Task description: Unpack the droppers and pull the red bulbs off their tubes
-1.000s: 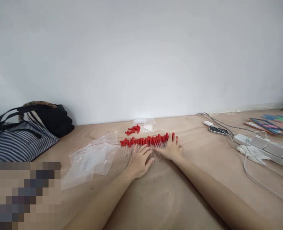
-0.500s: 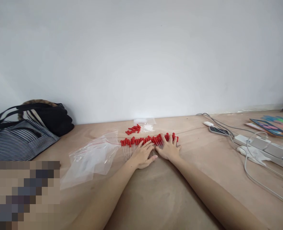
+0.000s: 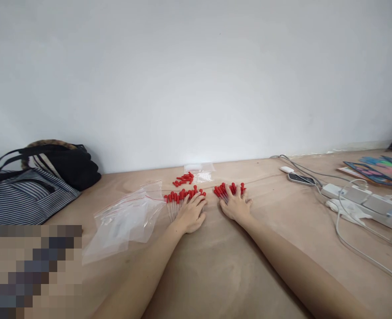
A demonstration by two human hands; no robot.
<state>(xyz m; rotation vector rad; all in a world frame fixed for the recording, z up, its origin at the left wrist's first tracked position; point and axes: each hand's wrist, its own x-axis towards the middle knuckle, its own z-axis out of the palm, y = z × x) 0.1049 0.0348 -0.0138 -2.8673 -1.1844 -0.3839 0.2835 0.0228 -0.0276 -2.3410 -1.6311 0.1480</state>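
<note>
Red-capped clear droppers lie on a wooden table (image 3: pixel 222 266) in two groups. My left hand (image 3: pixel 191 213) rests flat, fingers spread, on the left group of droppers (image 3: pixel 179 197). On the right group of droppers (image 3: pixel 224 190) my right hand (image 3: pixel 236 204) lies flat with fingers apart. A bare gap of table separates the two groups. Behind them sits a small pile of loose red caps (image 3: pixel 184 179) beside a small clear bag (image 3: pixel 200 172).
Large clear zip bags (image 3: pixel 126 217) lie left of my left hand. A striped bag (image 3: pixel 26 195) and a black bag (image 3: pixel 71 164) stand at far left. At right are a phone (image 3: pixel 300 178), power strip (image 3: pixel 365 201), cables and colourful booklets (image 3: pixel 375 173).
The single row of droppers has been split: my left hand slid its part leftward and my right hand kept the rest to the right, opening a gap between them.
</note>
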